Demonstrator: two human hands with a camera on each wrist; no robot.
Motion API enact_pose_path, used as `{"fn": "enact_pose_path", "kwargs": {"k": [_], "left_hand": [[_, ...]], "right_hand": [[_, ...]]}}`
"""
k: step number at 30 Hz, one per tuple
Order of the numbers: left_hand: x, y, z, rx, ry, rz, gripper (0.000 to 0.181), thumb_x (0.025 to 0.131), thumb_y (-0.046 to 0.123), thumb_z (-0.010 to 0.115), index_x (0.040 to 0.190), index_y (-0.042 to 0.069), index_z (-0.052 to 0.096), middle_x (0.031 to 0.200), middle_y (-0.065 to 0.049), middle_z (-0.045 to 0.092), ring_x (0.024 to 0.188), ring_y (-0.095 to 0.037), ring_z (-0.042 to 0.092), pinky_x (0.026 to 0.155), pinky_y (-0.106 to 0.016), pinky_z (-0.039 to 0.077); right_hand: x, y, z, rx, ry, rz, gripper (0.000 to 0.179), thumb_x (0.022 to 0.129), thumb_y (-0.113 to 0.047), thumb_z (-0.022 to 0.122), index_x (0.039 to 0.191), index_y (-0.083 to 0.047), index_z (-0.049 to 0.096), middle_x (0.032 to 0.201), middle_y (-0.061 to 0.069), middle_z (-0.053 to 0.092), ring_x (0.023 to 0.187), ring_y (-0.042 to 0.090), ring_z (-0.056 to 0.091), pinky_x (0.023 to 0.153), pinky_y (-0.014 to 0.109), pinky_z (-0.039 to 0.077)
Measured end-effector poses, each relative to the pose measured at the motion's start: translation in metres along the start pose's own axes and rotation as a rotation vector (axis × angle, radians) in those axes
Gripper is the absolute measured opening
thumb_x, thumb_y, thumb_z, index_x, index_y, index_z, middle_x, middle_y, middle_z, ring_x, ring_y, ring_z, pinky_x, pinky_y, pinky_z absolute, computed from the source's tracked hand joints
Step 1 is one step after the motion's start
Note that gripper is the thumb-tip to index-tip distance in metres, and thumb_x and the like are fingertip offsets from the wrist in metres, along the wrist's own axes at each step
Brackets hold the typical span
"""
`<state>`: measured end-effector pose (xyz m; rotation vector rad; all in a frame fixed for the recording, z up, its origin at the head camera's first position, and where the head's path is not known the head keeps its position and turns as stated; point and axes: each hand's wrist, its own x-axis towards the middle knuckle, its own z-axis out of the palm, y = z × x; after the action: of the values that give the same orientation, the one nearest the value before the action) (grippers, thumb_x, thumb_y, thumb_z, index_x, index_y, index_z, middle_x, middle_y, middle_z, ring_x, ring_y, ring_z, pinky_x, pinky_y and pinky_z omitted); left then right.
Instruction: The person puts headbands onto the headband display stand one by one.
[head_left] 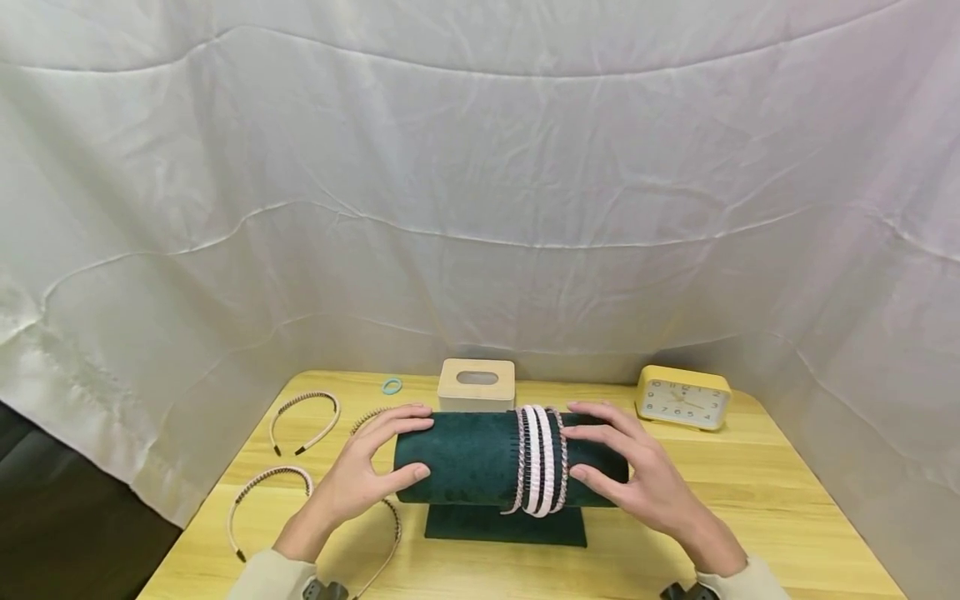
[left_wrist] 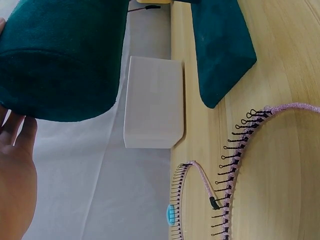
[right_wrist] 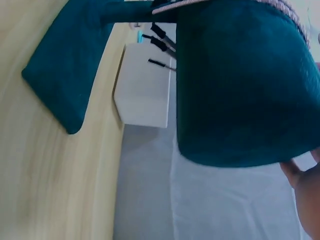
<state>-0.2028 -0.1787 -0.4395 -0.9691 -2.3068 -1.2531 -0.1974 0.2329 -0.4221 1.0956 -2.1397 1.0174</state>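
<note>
A dark green velvet headband stand (head_left: 465, 458) has a thick padded roll on a flat base. Several headbands (head_left: 542, 460), white ones between pinkish braided ones, sit side by side round the roll, right of its middle. My left hand (head_left: 360, 471) holds the roll's left end, thumb in front and fingers over the top. At the other end, my right hand (head_left: 641, 462) spans the roll the same way, its fingertips close to the outermost braided headband. Both wrist views show the roll's ends, with much of each hand hidden behind or out of frame.
Toothed headbands (head_left: 327, 404) lie on the wooden table (head_left: 750, 500) at the left, one partly behind my left arm. A tissue box (head_left: 477, 382) stands behind the roll. Further back are a small blue ring (head_left: 392, 386) and, on the right, a yellow alarm clock (head_left: 682, 397).
</note>
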Motion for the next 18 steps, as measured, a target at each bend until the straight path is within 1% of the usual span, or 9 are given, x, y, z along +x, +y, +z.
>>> {"fn": "enact_pose_path", "kwargs": {"k": [2,4,8,13,18], "left_hand": [[0.000,0.000,0.000,0.000,0.001,-0.003,0.058,0.092,0.013,0.088,0.145,0.025,0.068,0.156,-0.002,0.061,0.147,-0.019,0.055,0.123,-0.024,0.039],[0.001,0.000,0.000,0.001,0.004,0.001,0.058,0.092,0.013,0.088,0.145,0.025,0.068,0.156,-0.002,0.061,0.147,-0.019,0.055,0.123,-0.024,0.039],[0.001,0.000,0.000,0.000,0.004,0.008,0.058,0.092,0.012,0.088,0.145,0.024,0.069,0.156,-0.003,0.062,0.147,-0.020,0.055,0.123,-0.025,0.040],[0.000,-0.001,0.001,-0.007,-0.002,-0.012,0.058,0.092,0.013,0.088,0.145,0.027,0.068,0.156,-0.001,0.061,0.148,-0.018,0.054,0.123,-0.024,0.039],[0.000,-0.002,0.001,0.000,0.001,-0.001,0.058,0.092,0.013,0.088,0.145,0.025,0.068,0.155,-0.002,0.062,0.147,-0.019,0.055,0.123,-0.023,0.039]], "right_hand": [[-0.004,0.002,-0.002,0.022,0.003,0.019,0.062,0.082,-0.001,0.091,0.138,-0.019,0.073,0.154,0.012,0.061,0.145,0.015,0.055,0.118,0.013,0.040],[-0.007,0.004,-0.005,0.036,0.008,0.041,0.064,0.081,0.001,0.091,0.139,-0.019,0.072,0.156,0.012,0.059,0.146,0.014,0.054,0.116,0.012,0.042],[-0.013,0.008,-0.007,0.057,0.030,0.065,0.065,0.079,0.003,0.092,0.138,-0.017,0.072,0.157,0.013,0.058,0.149,0.013,0.051,0.118,0.013,0.041],[-0.019,0.015,-0.007,0.069,0.053,0.016,0.066,0.076,0.003,0.094,0.136,-0.014,0.074,0.153,0.017,0.061,0.152,0.019,0.050,0.123,0.016,0.038],[-0.026,0.021,-0.006,0.079,0.061,-0.036,0.063,0.075,-0.001,0.096,0.134,-0.011,0.075,0.148,0.019,0.064,0.156,0.024,0.047,0.127,0.020,0.035]]}}
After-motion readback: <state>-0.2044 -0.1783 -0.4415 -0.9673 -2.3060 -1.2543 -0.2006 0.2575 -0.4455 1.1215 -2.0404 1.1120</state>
